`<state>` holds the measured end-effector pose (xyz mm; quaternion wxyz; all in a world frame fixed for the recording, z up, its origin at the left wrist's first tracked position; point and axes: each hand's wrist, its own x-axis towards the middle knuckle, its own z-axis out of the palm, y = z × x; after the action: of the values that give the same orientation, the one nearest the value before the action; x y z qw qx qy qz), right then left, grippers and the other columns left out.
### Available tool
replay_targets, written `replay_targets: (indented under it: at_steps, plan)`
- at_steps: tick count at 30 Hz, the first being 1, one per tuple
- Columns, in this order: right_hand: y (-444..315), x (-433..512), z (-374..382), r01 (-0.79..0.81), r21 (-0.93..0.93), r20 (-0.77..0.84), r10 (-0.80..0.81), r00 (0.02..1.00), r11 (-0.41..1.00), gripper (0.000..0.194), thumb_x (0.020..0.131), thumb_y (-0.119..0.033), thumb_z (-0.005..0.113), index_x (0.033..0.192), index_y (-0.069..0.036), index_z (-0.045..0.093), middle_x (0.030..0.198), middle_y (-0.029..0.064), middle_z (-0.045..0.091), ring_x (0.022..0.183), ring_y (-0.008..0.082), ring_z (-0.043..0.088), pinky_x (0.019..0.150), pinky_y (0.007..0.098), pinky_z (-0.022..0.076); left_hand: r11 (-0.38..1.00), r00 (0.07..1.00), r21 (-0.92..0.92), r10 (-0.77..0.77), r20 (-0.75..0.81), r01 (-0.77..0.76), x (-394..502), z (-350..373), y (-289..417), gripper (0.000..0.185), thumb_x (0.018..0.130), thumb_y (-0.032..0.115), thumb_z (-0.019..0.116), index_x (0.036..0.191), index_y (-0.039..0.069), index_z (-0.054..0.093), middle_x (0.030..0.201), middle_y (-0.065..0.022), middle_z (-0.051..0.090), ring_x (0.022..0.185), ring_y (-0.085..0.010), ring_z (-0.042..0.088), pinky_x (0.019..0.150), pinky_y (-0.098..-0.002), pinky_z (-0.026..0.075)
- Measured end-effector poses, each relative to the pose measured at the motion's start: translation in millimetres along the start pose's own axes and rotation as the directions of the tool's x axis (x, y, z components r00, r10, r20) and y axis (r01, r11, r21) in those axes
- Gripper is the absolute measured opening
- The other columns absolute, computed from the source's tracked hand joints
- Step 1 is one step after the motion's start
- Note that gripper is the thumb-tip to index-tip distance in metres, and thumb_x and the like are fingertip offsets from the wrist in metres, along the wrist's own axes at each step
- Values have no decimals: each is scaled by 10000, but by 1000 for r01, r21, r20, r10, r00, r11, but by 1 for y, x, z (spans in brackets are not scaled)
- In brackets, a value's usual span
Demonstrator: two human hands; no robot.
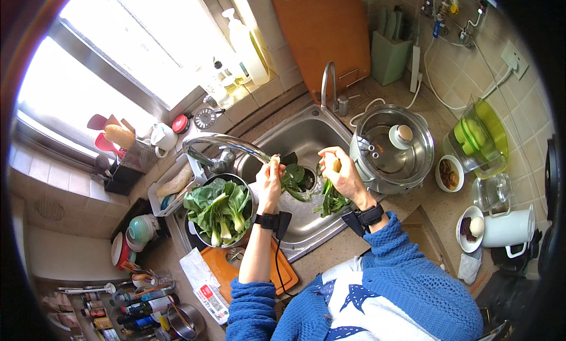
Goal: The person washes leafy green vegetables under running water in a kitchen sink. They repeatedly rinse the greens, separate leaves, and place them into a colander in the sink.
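Observation:
My right hand [342, 175] grips a bunch of leafy greens [329, 201] by its pale stem end, and the dark leaves hang down over the stainless steel sink [305, 135]. My left hand [269, 184] has its fingers drawn together at the mouth of the chrome faucet [230, 140]. Whether it pinches the spout or a small piece is hidden. Loose green leaves [292, 177] lie in the sink between my hands, beside the drain [307, 179]. Left of my left hand, a pot [250, 186] is piled with bok choy [221, 210].
A glass-lidded electric cooker [391, 148] stands close to my right hand. The orange cutting board [247, 270] lies under my left forearm. A white basket [154, 199] sits behind the pot. Bowls [450, 173] and a white pitcher [508, 228] occupy the right counter.

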<state>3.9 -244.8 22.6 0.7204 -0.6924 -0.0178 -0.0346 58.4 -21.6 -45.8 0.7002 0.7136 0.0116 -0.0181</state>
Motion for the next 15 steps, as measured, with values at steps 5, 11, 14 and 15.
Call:
replay_targets:
  at_steps: [5, 11, 14, 15]
  plan:
    - [-2, -1, -2, -20, 17, -10, 20, 1000, 1000, 336, 767, -102, 604, 1091, -23, 565, 923, 83, 611, 841, 145, 587, 771, 285, 483, 993, 998, -117, -4, -67, -4, -1, 8, -1, 237, 986, 193, 529, 1132, 21, 602, 922, -38, 650, 740, -60, 543, 682, -211, 454]
    - [-1, 0, 0, 3, -1, -9, -3, 1000, 1000, 312, 779, -58, 589, 1089, -25, 566, 924, 78, 609, 824, 139, 578, 743, 272, 485, 983, 993, -177, 75, 88, -58, -11, -8, 9, 367, 988, 219, 529, 1306, 38, 517, 1158, -87, 626, 1004, -155, 611, 911, -272, 454]
    - [-1, 0, 1, 7, 40, 18, -8, 1000, 999, 309, 787, -20, 584, 1095, -17, 556, 909, 55, 589, 813, 116, 575, 714, 241, 484, 959, 999, -279, 42, -6, -42, -25, -21, 28, 386, 967, 265, 568, 1300, 77, 519, 1142, -89, 631, 1047, -223, 618, 874, -311, 492]
    - [-1, 0, 1, 28, 29, 19, -29, 999, 999, 309, 791, -15, 580, 1098, -15, 552, 908, 55, 588, 812, 114, 576, 714, 241, 485, 970, 997, -241, -4, -74, -14, -33, -30, 37, 409, 962, 290, 573, 1308, 82, 504, 1135, -91, 634, 1033, -209, 626, 824, -300, 517]
